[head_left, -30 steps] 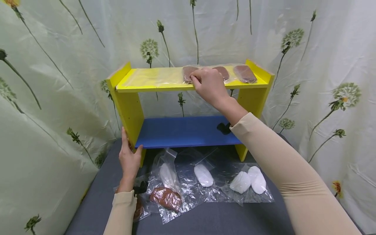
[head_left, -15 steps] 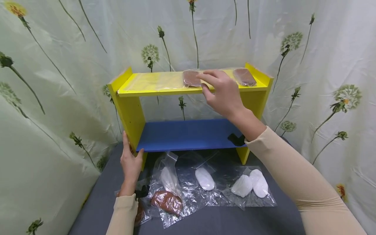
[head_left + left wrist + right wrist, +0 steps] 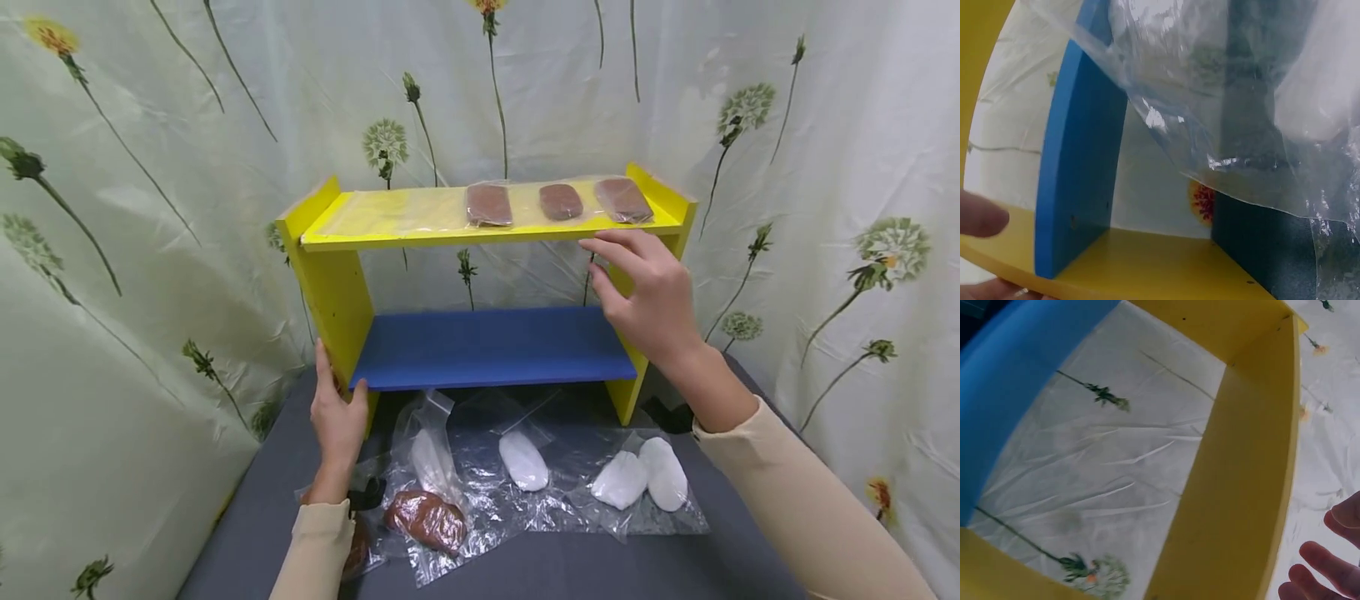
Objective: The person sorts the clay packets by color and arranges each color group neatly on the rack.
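My left hand (image 3: 339,421) holds the left side panel of a yellow and blue shelf unit (image 3: 322,283), thumb on the inner side and fingers along the outside. In the left wrist view a fingertip (image 3: 984,215) shows by the panel. My right hand (image 3: 648,292) hovers in front of the shelf's right side, fingers apart and holding nothing. On the yellow top board lie a left brown slab (image 3: 487,205), a middle brown slab (image 3: 560,202) and a right brown slab (image 3: 624,200), with clear plastic bags around them.
Beneath and before the blue shelf (image 3: 487,346), clear bags lie on the dark table (image 3: 600,567). They hold several white pieces, such as a white oval (image 3: 523,461), and a brown lump (image 3: 426,521). Another brown lump (image 3: 356,550) is partly behind the left forearm. A flowered curtain (image 3: 225,208) hangs behind.
My right hand has let go of the left brown slab's bag and moved right and down, off the top board, uncovering the middle slab. The left hand keeps its hold on the shelf.
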Available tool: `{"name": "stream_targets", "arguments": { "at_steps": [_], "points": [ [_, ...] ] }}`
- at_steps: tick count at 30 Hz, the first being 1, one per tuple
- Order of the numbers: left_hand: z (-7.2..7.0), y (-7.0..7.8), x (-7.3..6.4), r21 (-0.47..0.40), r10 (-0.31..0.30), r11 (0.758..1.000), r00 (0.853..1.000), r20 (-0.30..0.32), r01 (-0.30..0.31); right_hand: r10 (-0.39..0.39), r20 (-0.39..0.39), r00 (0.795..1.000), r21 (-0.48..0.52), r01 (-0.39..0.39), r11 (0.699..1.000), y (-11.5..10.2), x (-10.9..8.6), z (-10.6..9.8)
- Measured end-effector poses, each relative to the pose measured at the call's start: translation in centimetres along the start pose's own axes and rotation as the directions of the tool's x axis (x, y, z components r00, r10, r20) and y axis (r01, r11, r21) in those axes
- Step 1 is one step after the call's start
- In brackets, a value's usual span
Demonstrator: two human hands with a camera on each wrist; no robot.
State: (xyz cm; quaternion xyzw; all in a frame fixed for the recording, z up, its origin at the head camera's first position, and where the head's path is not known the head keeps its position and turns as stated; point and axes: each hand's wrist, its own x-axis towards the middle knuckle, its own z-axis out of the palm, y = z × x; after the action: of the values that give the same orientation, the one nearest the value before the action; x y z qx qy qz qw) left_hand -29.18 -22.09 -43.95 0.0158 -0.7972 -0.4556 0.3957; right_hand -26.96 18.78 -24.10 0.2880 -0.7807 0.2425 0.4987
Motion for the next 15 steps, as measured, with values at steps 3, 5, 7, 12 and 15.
{"name": "stream_targets", "arguments": {
  "at_steps": [3,5,7,12,15],
  "points": [
    [-0.1,0.6,-0.2,0.033,0.009,0.999,1.000,-0.022,-0.008,0.038,-0.008,0.999,-0.003,-0.038,0.999,0.9,-1.8,-0.3],
    [-0.2,1.3,-0.4,0.049,0.004,0.999,1.000,-0.027,-0.003,0.064,-0.025,0.998,-0.003,-0.064,0.998,1.5,-2.9,-0.4],
    [-0.4,2.0,-0.7,0.051,-0.015,0.999,1.000,-0.014,0.016,0.096,-0.039,0.995,-0.006,-0.096,0.995,2.0,-3.9,-0.5],
    [-1.0,3.3,-1.9,0.021,-0.075,0.997,0.996,0.056,0.074,0.174,-0.059,0.983,-0.002,-0.174,0.985,3.1,-6.3,-0.6],
    [-1.6,3.9,-2.9,0.012,-0.085,0.996,0.990,0.109,0.084,0.222,-0.070,0.973,-0.006,-0.223,0.975,3.8,-7.8,-0.7]
  ]
}}
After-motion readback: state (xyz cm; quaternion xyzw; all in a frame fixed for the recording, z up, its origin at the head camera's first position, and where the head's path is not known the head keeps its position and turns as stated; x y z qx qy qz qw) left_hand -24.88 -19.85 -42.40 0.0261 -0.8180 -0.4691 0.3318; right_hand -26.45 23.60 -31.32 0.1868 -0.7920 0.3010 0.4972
